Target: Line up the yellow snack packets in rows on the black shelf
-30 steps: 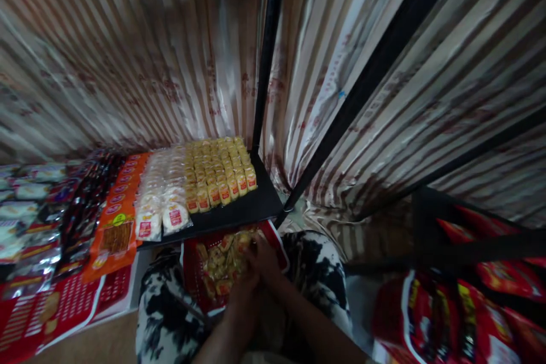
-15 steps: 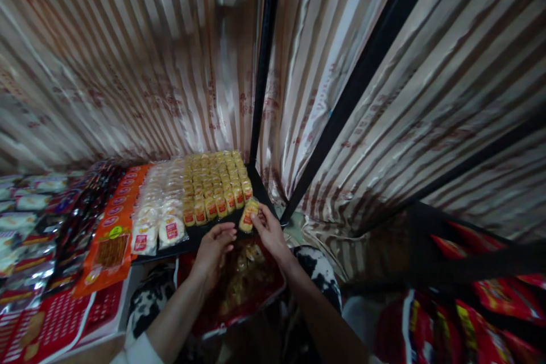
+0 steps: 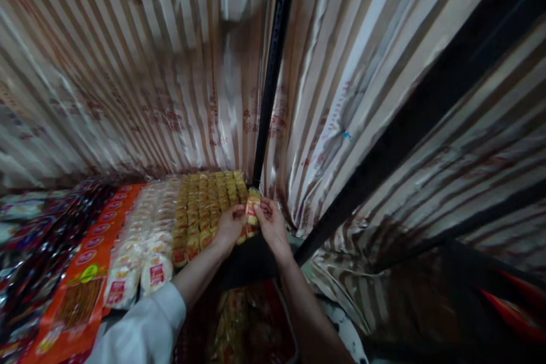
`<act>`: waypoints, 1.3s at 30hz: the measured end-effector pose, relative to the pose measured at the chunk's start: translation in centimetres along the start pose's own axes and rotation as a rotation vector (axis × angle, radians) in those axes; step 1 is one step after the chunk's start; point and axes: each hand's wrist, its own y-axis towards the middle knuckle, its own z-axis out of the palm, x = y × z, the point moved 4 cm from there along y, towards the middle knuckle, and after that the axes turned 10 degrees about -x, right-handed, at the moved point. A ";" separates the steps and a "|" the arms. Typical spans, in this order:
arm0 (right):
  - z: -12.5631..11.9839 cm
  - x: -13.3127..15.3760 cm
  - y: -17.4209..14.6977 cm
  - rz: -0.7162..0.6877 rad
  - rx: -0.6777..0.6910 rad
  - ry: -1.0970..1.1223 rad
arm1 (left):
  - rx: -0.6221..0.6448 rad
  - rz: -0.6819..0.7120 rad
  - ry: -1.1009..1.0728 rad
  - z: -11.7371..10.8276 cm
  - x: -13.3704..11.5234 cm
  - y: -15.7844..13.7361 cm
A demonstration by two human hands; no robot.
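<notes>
A small yellow snack packet [image 3: 252,203] with a red label is held upright over the front right corner of the rows of matching packets [image 3: 205,199]. My right hand [image 3: 273,224] grips it from the right, thumb across its front. From the left, my left hand [image 3: 230,224] has its fingers bent and pressed at the packet's edge. Part of the front row is hidden behind my left hand. Below my arms, a dark red container [image 3: 288,318] holds more yellow packets in shadow.
White round packets [image 3: 156,270], an orange bag of brown sticks [image 3: 81,296] and dark shiny packets [image 3: 38,261] lie to the left on the shelf. A black upright post [image 3: 271,85] stands behind the corner. Striped sheeting [image 3: 170,68] hangs behind; red packs [image 3: 512,307] sit at lower right.
My right hand has carried the packet up to the right end of the rows. My left hand has moved forward and right to meet it. The view has shifted closer to the shelf.
</notes>
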 end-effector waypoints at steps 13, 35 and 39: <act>2.8 -2.0 10.3 -0.200 -0.191 -0.721 | -0.004 0.746 1.125 2.8 -2.9 7.2; 5.3 -8.6 13.8 -0.125 -0.034 -0.836 | 0.054 0.777 1.278 3.3 -0.8 10.3; 5.3 -8.8 13.4 -0.185 -0.067 -0.900 | 0.046 0.778 1.291 3.2 -0.6 10.4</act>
